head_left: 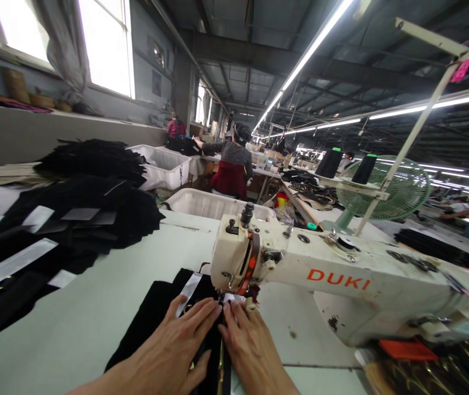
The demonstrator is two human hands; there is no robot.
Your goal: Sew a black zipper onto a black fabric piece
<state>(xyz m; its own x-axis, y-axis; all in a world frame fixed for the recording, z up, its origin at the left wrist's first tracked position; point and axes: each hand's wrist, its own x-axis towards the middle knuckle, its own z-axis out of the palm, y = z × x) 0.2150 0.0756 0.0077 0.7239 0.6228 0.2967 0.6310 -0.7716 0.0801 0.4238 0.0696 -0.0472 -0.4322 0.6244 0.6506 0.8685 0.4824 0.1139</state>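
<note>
My left hand (176, 340) lies flat on a piece of black fabric (152, 318), its fingertips just short of the needle area of a cream sewing machine (341, 280). My right hand (248, 343) presses flat beside it, fingers pointing at the presser foot (234, 293). A white label strip (188, 289) lies on the fabric near my left fingers. A dark seam or zip runs between my two hands. Neither hand grips anything; both rest with fingers together on the cloth.
Stacks of black cut pieces with white strips (53, 230) cover the table's left side. White bins (213, 203) stand behind the table. A green fan (386, 192) and thread cones (328, 163) stand at right. A seated person (232, 162) works further back.
</note>
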